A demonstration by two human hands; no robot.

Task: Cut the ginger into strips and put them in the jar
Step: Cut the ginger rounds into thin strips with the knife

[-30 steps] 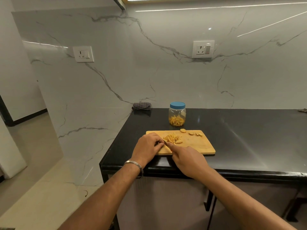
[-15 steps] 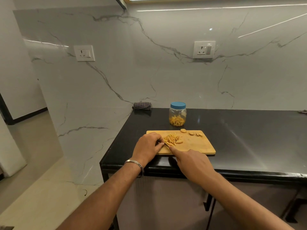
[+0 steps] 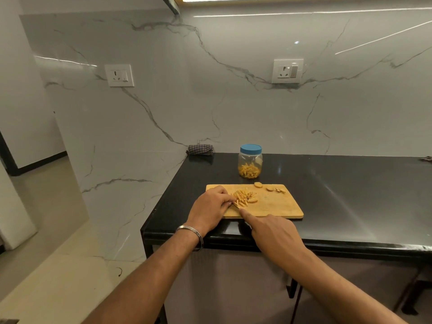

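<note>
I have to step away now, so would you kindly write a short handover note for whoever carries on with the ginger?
Left hand: fingers curled over the ginger being cut, at the board's near left.
Right hand: grips the knife, index finger along it; the blade is barely visible.
Cutting board: pile of cut strips beside the left hand; a few uncut slices near the far edge.
Jar: behind the board, blue lid on, partly filled with strips.
Left: finish cutting, open the jar, add the strips.

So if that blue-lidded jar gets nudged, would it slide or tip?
The jar looks squat and only part filled with ginger strips, so probably light. On the glossy black counter it would likely slide rather than tip.
</note>
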